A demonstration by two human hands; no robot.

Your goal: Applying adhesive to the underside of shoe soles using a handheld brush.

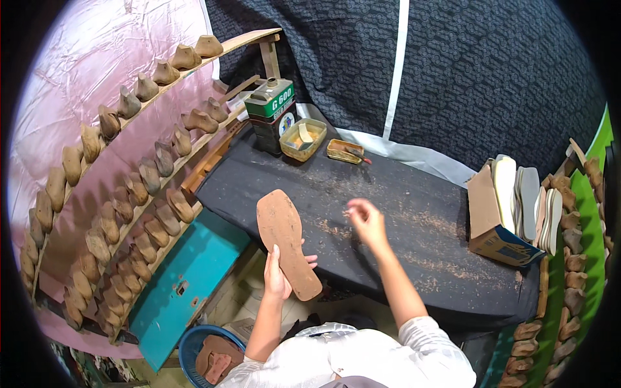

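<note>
My left hand grips a brown shoe sole near its narrower end, thumb on the upper face and fingers beneath. The sole is tilted, its broad end toward the table's far side, and it hangs over the near left edge of the table. My right hand is apart from the sole, raised over the table with thumb and fingers drawn together. What lies between those fingertips, if anything, is too small to make out. Brown crumbs are scattered on the dark cloth-covered table around that hand.
A green-and-black can, a basket and a small tray with a red-handled tool stand at the back left. A cardboard box of insoles stands right. Shoe lasts line the left racks. A blue bin holds brown pieces.
</note>
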